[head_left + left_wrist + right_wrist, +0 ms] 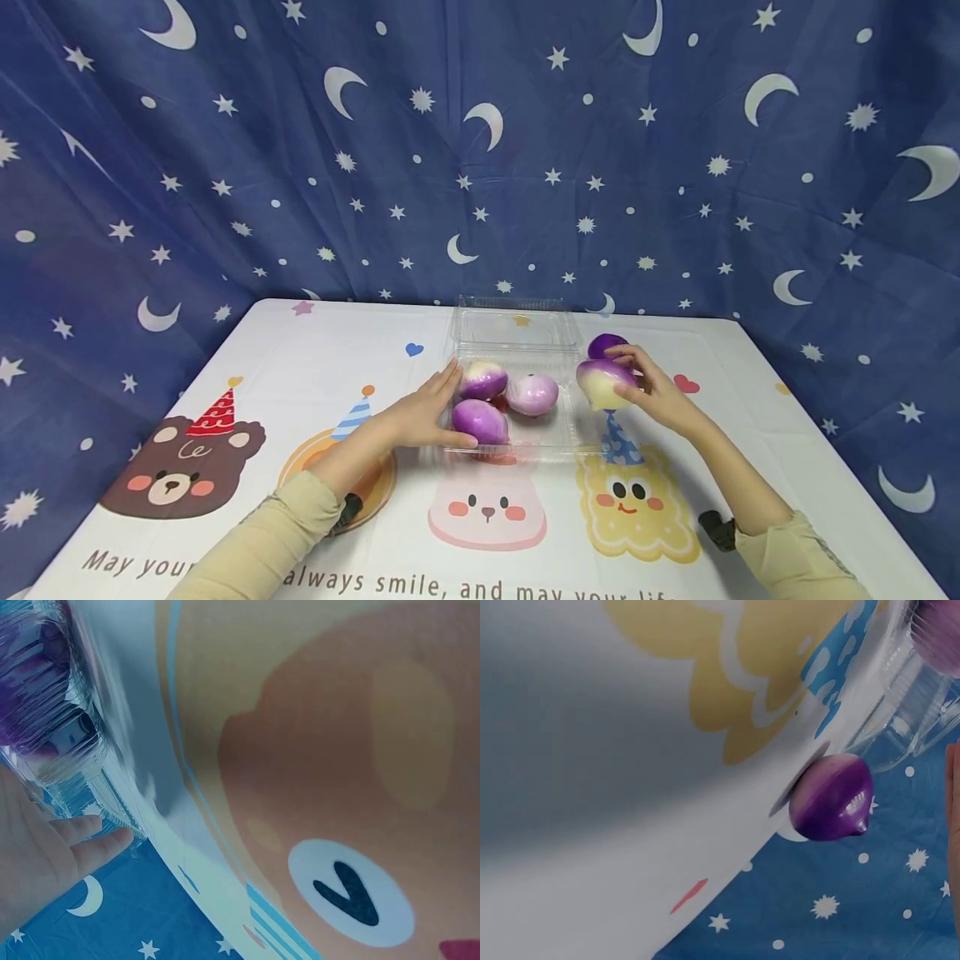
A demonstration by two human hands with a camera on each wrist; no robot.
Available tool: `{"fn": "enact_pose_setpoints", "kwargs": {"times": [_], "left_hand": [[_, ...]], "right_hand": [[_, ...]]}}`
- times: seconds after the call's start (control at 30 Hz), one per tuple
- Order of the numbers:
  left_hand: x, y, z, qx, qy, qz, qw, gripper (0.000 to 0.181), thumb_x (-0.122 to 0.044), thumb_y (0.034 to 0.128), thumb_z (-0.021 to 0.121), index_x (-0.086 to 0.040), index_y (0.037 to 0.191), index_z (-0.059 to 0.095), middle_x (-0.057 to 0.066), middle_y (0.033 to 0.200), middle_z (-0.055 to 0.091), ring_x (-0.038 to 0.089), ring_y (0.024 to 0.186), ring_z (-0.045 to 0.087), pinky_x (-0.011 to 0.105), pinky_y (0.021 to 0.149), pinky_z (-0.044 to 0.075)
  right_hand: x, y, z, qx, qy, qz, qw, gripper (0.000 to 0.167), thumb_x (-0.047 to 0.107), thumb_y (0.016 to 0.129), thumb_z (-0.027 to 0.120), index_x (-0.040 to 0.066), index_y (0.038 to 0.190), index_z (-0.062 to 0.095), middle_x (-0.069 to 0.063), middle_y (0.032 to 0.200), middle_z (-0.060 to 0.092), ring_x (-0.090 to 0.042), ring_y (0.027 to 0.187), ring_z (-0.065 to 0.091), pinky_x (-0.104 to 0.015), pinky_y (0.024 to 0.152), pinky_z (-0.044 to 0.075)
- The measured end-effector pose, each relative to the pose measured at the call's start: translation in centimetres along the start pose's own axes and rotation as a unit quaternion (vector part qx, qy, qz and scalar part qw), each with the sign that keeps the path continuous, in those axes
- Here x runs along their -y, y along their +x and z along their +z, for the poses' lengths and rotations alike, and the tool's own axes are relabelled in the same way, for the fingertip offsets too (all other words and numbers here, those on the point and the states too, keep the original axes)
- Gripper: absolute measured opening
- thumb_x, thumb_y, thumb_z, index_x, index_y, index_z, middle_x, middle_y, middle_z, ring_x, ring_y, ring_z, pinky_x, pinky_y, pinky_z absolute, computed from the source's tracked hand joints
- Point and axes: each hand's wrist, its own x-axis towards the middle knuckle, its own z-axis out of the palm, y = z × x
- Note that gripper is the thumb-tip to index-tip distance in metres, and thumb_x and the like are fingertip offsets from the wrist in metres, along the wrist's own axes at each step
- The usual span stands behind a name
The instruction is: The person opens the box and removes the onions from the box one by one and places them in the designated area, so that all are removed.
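In the head view a clear plastic clamshell box stands on the table with its lid laid back. Inside it sit a purple-and-white onion, a pale pink onion and a purple onion, all glossy. My left hand rests along the box's left side, fingers extended and thumb at the front rim. Just right of the box, my right hand holds a purple-and-cream onion between thumb and fingers. Behind that one lies a dark purple onion, also seen in the right wrist view.
The white tablecloth carries printed cartoon figures, hearts and lettering. A blue curtain with moons and stars hangs along the table's back edge. Dark wrist devices show near both sleeves.
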Motion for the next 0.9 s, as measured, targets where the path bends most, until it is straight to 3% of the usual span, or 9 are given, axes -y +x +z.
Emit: {"fn": "enact_pose_setpoints", "kwargs": {"times": [0.17,0.27,0.47,0.6,0.7,0.83,0.9], "left_hand": [[0.0,0.1,0.0,0.002,0.006,0.003,1.0000,0.115,-0.062,0.0764,0.066,-0.001,0.151,0.004,0.017,0.159,-0.005,0.037,0.146,0.007,0.049,0.116,0.019],[0.1,0.1,0.0,0.004,0.006,0.006,1.0000,0.115,-0.063,0.0762,0.065,-0.001,0.151,0.002,0.016,0.159,-0.006,0.037,0.146,0.006,0.048,0.117,0.018],[0.2,0.0,0.1,0.002,-0.001,0.005,1.0000,0.116,-0.063,0.0756,0.066,0.000,0.151,0.003,0.017,0.159,-0.005,0.038,0.146,0.007,0.050,0.116,0.020],[0.2,0.0,0.2,0.004,0.000,0.001,1.0000,0.116,-0.064,0.0753,0.065,-0.002,0.151,0.003,0.015,0.159,-0.006,0.038,0.146,0.007,0.050,0.116,0.021],[0.2,0.0,0.2,0.004,0.000,0.000,1.0000,0.116,-0.064,0.0754,0.065,-0.002,0.151,0.003,0.015,0.159,-0.006,0.038,0.145,0.007,0.050,0.115,0.022],[0.2,0.0,0.2,0.003,0.002,-0.001,1.0000,0.116,-0.064,0.0755,0.065,-0.003,0.151,0.002,0.015,0.159,-0.007,0.038,0.145,0.007,0.050,0.116,0.021],[0.3,0.0,0.2,0.003,0.005,-0.001,1.0000,0.116,-0.064,0.0755,0.065,-0.003,0.151,0.002,0.015,0.159,-0.006,0.038,0.145,0.007,0.050,0.116,0.021]], "right_hand": [[-0.1,-0.3,-0.4,0.019,0.016,0.043,0.9988,0.049,0.011,0.097,0.045,0.008,0.143,0.030,-0.022,0.127,0.042,-0.036,0.109,0.052,-0.043,0.083,0.055],[-0.2,-0.5,-0.6,0.023,0.035,0.057,0.9975,0.048,0.013,0.098,0.043,0.010,0.144,0.028,-0.022,0.128,0.038,-0.028,0.108,0.053,-0.046,0.081,0.055],[-0.7,-0.7,-1.0,0.007,0.046,0.072,0.9963,0.040,0.019,0.101,0.041,0.012,0.140,0.035,-0.010,0.135,0.038,0.003,0.100,0.051,-0.029,0.078,0.053],[-1.0,-0.9,-1.1,-0.026,0.064,0.068,0.9953,0.038,0.018,0.100,0.044,0.012,0.138,0.040,0.011,0.120,0.044,0.005,0.094,0.054,-0.019,0.076,0.053],[-1.2,-0.9,-0.9,-0.057,0.078,0.044,0.9943,0.038,0.011,0.098,0.048,0.008,0.136,0.042,0.022,0.114,0.048,0.006,0.093,0.057,-0.014,0.075,0.052],[-1.7,-0.9,-0.9,-0.098,0.075,0.017,0.9922,0.037,0.005,0.096,0.051,0.001,0.132,0.046,0.027,0.108,0.055,0.009,0.094,0.057,-0.008,0.078,0.049],[-2.0,-1.0,-1.1,-0.111,0.079,0.026,0.9903,0.033,0.005,0.096,0.050,0.006,0.129,0.051,0.028,0.105,0.057,0.011,0.093,0.057,-0.007,0.078,0.048]]}}
